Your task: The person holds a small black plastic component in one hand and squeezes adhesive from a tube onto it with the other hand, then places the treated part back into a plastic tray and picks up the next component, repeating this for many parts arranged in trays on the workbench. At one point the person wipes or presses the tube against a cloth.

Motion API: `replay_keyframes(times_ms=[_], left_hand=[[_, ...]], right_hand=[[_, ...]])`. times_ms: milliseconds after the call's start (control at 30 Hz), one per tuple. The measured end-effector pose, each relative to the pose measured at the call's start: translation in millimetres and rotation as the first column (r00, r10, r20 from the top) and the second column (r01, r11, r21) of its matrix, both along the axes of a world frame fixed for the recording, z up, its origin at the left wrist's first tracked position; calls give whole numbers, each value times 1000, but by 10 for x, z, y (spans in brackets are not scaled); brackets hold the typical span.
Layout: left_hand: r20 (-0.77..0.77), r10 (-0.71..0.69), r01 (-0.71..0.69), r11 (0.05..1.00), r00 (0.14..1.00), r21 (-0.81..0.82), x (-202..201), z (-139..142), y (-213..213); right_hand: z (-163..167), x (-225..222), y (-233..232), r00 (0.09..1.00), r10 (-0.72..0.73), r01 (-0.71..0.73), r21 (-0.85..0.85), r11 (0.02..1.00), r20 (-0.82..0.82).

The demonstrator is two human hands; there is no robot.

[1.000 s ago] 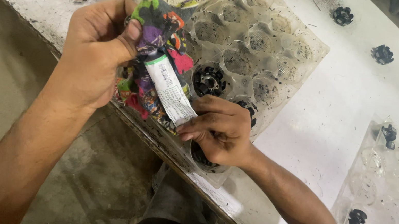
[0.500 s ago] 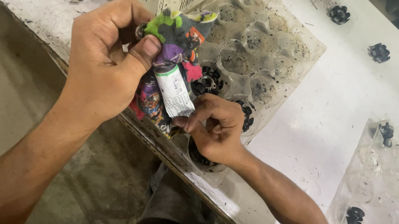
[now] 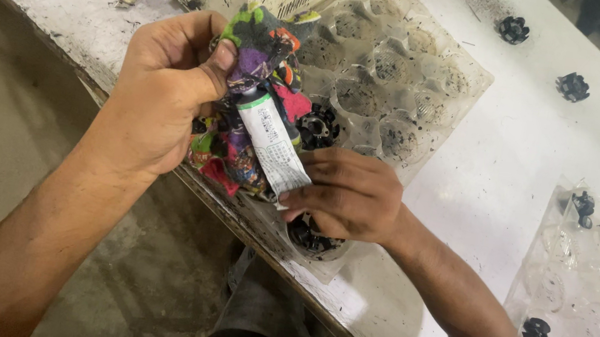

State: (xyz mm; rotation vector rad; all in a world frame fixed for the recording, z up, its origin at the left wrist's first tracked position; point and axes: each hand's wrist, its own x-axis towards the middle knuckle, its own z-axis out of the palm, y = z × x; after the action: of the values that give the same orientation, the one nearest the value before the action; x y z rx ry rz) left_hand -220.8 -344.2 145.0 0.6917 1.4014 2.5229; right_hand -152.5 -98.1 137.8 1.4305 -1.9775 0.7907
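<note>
Closed tight, the left hand (image 3: pixel 163 87) grips a colourful rag (image 3: pixel 257 53) over the nozzle of a white tube (image 3: pixel 272 145), while the right hand (image 3: pixel 347 195) pinches the tube's flat end. Both sit above a clear tray (image 3: pixel 438 78) at the worktop (image 3: pixel 504 166) edge. Squeezing too hard could likely burst paste past the rag onto the tray.

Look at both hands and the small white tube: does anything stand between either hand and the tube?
The colourful cloth does, on one side: the left hand grips the tube through it, the cloth bunched over the tube's top end. The right hand pinches the tube's lower end directly with bare fingers.
</note>
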Motion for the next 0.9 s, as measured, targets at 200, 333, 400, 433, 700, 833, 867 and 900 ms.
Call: replay_keyframes(times_ms=[200,333,400,433,700,833,867,900], left_hand=[[-250,150,-186,974,956,-128,78,131,84],[-379,262,-371,894,888,-250,268,306,131],[-371,283,-395,878,884,-269,371,388,126],[-373,288,-400,876,882,-270,420,417,122],[-440,319,-421,894,839,-155,424,309,95],[-396,301,-381,914,868,-140,393,153,86],[-401,295,-375,917,867,-137,396,118,95],[-407,288,-369,920,867,-134,400,86,105]], right_hand=[[-111,31,-70,965,-95,135,-156,978,244],[-184,49,-64,942,-183,236,-171,957,281],[-246,53,-53,898,-120,245,-254,936,423],[-281,57,-43,868,-83,253,-294,922,489],[-588,181,21,736,205,242,-534,810,645],[-672,261,-11,635,402,260,-672,693,660],[-696,265,-40,637,430,264,-705,658,640],[-718,266,-73,639,458,267,-737,621,618]])
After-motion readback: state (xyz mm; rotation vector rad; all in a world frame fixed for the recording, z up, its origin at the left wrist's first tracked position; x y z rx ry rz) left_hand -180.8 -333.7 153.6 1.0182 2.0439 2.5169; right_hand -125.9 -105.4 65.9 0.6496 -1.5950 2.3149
